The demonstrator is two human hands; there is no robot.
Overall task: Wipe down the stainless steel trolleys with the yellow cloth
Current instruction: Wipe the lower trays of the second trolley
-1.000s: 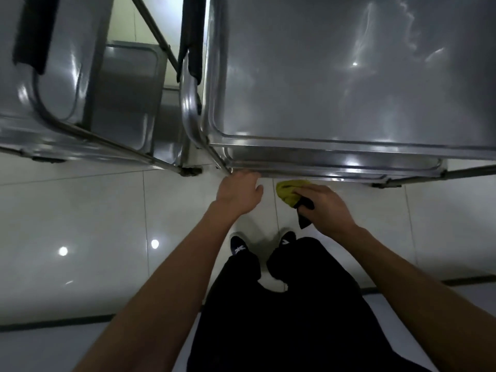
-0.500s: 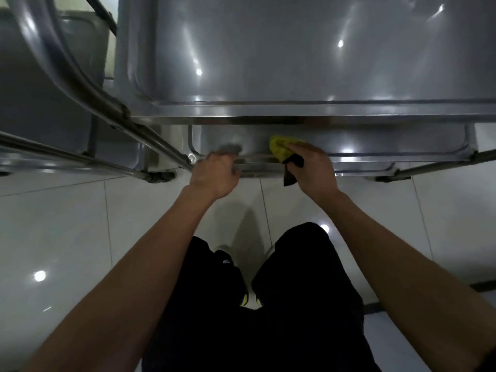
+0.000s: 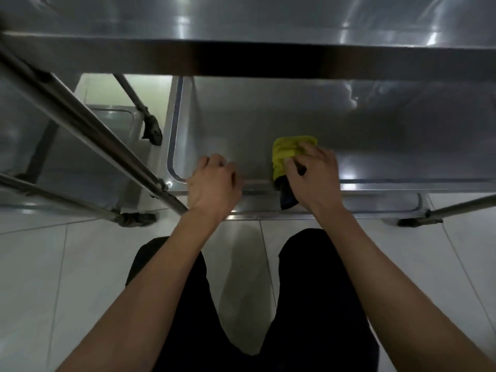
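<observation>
Right hand [image 3: 312, 173] clutches the yellow cloth [image 3: 288, 151] on the trolley's lower shelf [image 3: 268, 116]; at its nine o'clock, left hand [image 3: 214, 183] curls over the shelf rim.

Steel trolley's lower shelf [image 3: 268, 124] under the top shelf [image 3: 268, 52], left hand [image 3: 214, 183] curled over the shelf's front rim, right hand [image 3: 312, 173] pressing a bunched yellow cloth [image 3: 288, 151] onto the shelf, second trolley [image 3: 67, 146] at left, black trousers [image 3: 308, 304], white tiled floor [image 3: 53, 264]

The right hand [image 3: 312, 174] is covering the near part of the yellow cloth [image 3: 288, 154]. The trolley's top shelf [image 3: 241, 57] is hiding the lower shelf's [image 3: 268, 122] far half, and the picture's edges are cropping both shelves.
</observation>
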